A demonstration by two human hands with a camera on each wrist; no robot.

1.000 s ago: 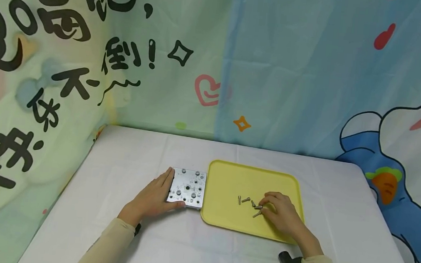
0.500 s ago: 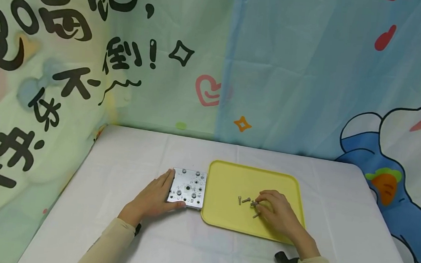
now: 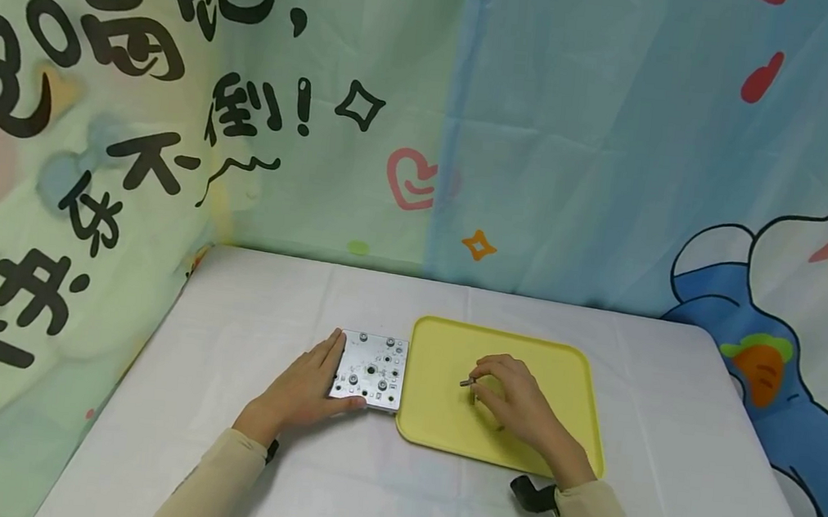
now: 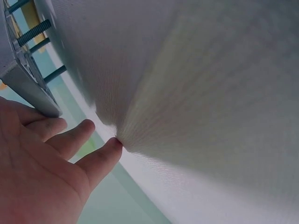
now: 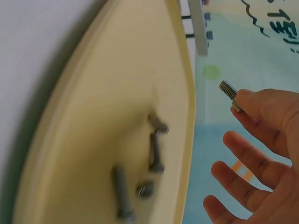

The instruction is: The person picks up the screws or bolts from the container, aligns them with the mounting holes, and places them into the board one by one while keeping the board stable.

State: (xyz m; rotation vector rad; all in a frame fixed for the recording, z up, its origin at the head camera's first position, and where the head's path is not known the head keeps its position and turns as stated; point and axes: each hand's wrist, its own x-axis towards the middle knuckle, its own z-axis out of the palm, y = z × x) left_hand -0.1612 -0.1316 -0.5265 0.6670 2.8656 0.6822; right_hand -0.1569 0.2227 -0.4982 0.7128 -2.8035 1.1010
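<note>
A cartoon-printed cloth backdrop [image 3: 176, 106] with black lettering hangs at the left and rear of a bench [image 3: 247, 310] covered in white cloth. The left hand [image 3: 306, 389] rests with straight fingers [image 4: 70, 140] against the left edge of a metal plate [image 3: 372, 368]. Just right of the plate lies a yellow tray [image 3: 573, 387]. Above it the right hand [image 3: 519, 407] pinches one bolt [image 5: 229, 91] between curled fingers [image 5: 261, 105]; loose bolts [image 5: 154, 154] lie in the tray.
</note>
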